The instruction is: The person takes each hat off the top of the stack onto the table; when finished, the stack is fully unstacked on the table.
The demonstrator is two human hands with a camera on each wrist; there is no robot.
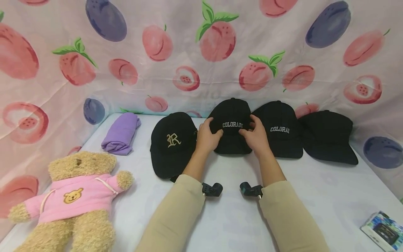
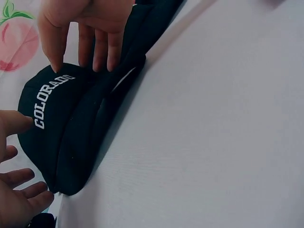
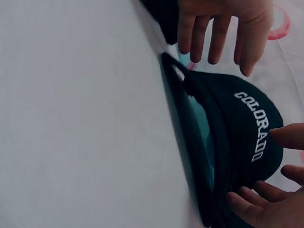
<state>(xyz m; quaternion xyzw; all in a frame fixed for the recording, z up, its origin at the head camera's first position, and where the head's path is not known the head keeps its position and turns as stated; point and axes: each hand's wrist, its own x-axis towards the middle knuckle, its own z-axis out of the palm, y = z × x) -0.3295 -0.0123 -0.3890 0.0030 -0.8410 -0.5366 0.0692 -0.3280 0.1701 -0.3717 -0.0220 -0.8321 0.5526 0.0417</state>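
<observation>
A black cap (image 1: pixel 232 110) with white COLORADO lettering sits at the back of the white surface, its brim toward me. My left hand (image 1: pixel 207 135) is at the cap's left side and my right hand (image 1: pixel 257 134) at its right, both with loosely spread fingers. In the right wrist view, the left hand (image 3: pixel 225 23) has its fingertips just off the cap's edge. There the right hand (image 3: pixel 270 204) has its thumb near the last letters and its fingers beside the cap (image 3: pixel 237 123). Also in the left wrist view, the right hand (image 2: pixel 90 28) overlaps the cap (image 2: pixel 71 128).
To the left lies a black cap (image 1: pixel 170 143) with a gold R, then a folded purple cloth (image 1: pixel 121 133) and a teddy bear (image 1: pixel 78 196) in pink. Rightward are another COLORADO cap (image 1: pixel 280 115), a plain black cap (image 1: pixel 327 133) and a small colourful box (image 1: pixel 384 231). Fruit-patterned fabric (image 1: pixel 201 91) hangs behind.
</observation>
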